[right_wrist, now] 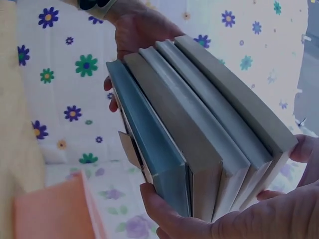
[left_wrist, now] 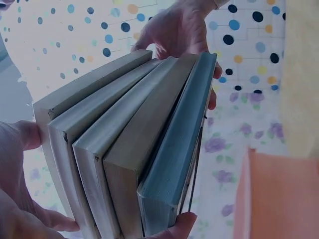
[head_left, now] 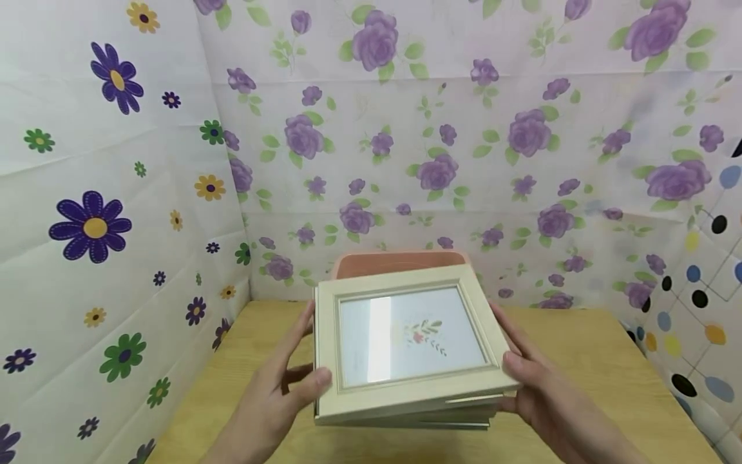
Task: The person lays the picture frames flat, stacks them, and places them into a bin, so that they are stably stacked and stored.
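Observation:
Both hands hold a stack of several picture frames between them, above the table. On top lies a cream picture frame (head_left: 417, 341) with a small floral print behind shiny glass. The left hand (head_left: 261, 393) grips the stack's left side, thumb over the top frame's corner. Opposite it, the right hand (head_left: 542, 383) grips the right side, thumb on the top edge. Seen from the wrists, the frames fan slightly, and a bluish picture frame (left_wrist: 182, 132) forms the outermost layer at the bottom. A thin back stand (right_wrist: 130, 149) sticks out from that one. Fingers curl under the stack.
A pink bin (head_left: 400, 260) stands behind the stack, against the flowered back sheet (head_left: 435, 174). The wooden table (head_left: 568, 348) extends to both sides. Patterned sheets cover the left wall (head_left: 127, 290) and the right wall (head_left: 707, 322).

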